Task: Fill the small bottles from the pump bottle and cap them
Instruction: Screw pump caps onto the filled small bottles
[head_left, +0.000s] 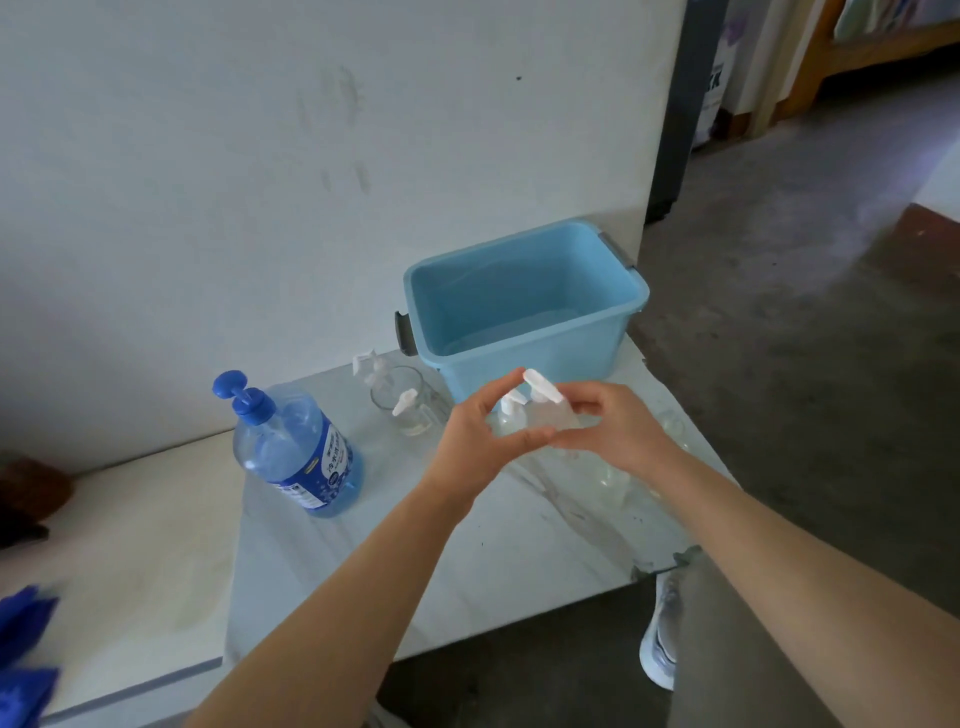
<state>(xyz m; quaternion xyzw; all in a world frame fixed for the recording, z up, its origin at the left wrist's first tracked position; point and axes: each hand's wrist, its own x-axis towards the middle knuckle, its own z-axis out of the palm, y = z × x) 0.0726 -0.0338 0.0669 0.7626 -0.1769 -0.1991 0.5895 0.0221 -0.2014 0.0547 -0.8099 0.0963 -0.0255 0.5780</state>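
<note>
A large clear pump bottle (298, 452) with a blue pump head and some blue liquid stands on the marble-look table (467, 561) at the left. My right hand (613, 428) holds a small clear bottle (550, 415) with a white pump cap above the table. My left hand (478, 436) touches that bottle from the left, index finger raised by the cap, thumb underneath. Another small white-capped bottle (506, 413) shows just behind my hands. More small clear bottles with white caps (410, 410) stand beside the tub.
A light blue plastic tub (524, 306) with grey handles sits at the table's back right corner against the white wall. Faint clear bottles (613, 483) stand under my right forearm near the right edge. Blue fabric (23, 649) lies at the far left. The floor drops off to the right.
</note>
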